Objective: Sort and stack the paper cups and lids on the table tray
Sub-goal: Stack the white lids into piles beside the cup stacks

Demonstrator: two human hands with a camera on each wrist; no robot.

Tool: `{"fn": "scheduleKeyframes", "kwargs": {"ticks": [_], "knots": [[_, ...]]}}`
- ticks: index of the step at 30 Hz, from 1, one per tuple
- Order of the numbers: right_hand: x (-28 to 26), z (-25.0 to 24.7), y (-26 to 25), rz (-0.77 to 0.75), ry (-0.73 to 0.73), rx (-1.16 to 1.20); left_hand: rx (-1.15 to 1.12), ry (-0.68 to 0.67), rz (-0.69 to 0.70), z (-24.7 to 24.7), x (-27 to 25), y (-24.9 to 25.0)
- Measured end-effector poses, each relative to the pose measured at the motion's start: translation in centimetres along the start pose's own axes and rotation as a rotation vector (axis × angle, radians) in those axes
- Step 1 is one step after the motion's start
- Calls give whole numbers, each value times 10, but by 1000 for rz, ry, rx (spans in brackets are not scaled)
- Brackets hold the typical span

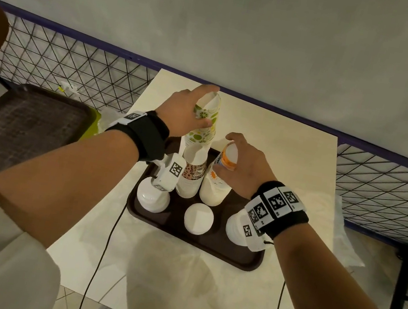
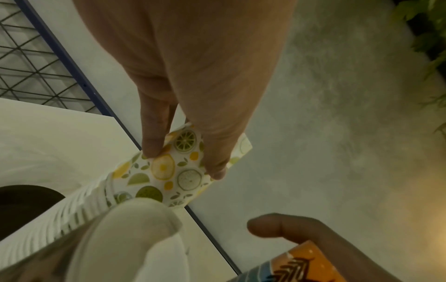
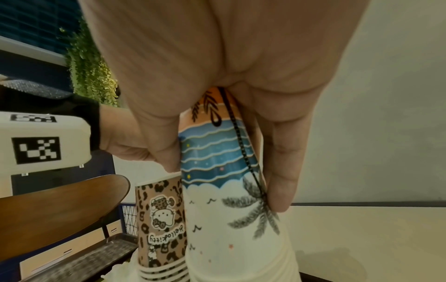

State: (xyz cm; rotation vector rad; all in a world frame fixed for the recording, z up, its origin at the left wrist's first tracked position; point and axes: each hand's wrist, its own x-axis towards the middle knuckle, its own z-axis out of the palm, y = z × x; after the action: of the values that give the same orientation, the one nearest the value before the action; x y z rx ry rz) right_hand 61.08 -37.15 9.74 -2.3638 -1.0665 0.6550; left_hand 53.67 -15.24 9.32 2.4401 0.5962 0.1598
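A dark tray [image 1: 221, 250] lies on the cream table [image 1: 292, 156]. On it stand stacks of upturned paper cups. My left hand [image 1: 207, 106] grips the top citrus-print cup [image 1: 204, 116] of the tallest stack; in the left wrist view its fingertips [image 2: 152, 148] pinch that cup [image 2: 169, 171]. My right hand [image 1: 227, 153] grips the top orange-and-blue beach cup [image 1: 229, 158] of the neighbouring stack, and the right wrist view shows the same hand [image 3: 224, 177] and cup [image 3: 212, 152]. A leopard-print cup stack [image 1: 193, 175] stands between them. Three stacks of white lids [image 1: 198, 218] sit along the tray's near side.
Another dark tray [image 1: 18, 132] rests on a surface to the left. A wire-mesh fence [image 1: 77, 64] runs behind the table, with a grey wall beyond. Black cables [image 1: 105, 246] hang from both wrists. A wooden chair back [image 3: 60, 206] is at the left.
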Motion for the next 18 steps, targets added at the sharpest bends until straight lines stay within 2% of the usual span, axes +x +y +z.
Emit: {"fn": "scheduleKeyframes", "kwargs": {"ticks": [4, 7, 8, 10, 12, 13, 15, 18], "knots": [[-5, -8, -8, -1, 31, 40, -9, -15, -7, -1, -4, 3], [0, -26, -18, -18, 134, 101, -81, -16, -32, -3, -14, -1], [5, -34, -21, -24, 174, 115, -110, 12, -49, -4, -18, -4], [19, -52, -29, -29, 220, 117, -151, 164, -67, -4, -33, -7], [35, -67, -39, -54, 205, 68, -138, 322, -12, -3, -54, -6], [43, -71, -45, -75, 179, 28, -102, 331, 36, -2, -65, -4], [57, -73, -57, -121, 111, -57, -21, 214, 101, 3, -83, 1], [79, -66, -70, -153, -4, -161, 142, 1, 119, 15, -90, 4]]}}
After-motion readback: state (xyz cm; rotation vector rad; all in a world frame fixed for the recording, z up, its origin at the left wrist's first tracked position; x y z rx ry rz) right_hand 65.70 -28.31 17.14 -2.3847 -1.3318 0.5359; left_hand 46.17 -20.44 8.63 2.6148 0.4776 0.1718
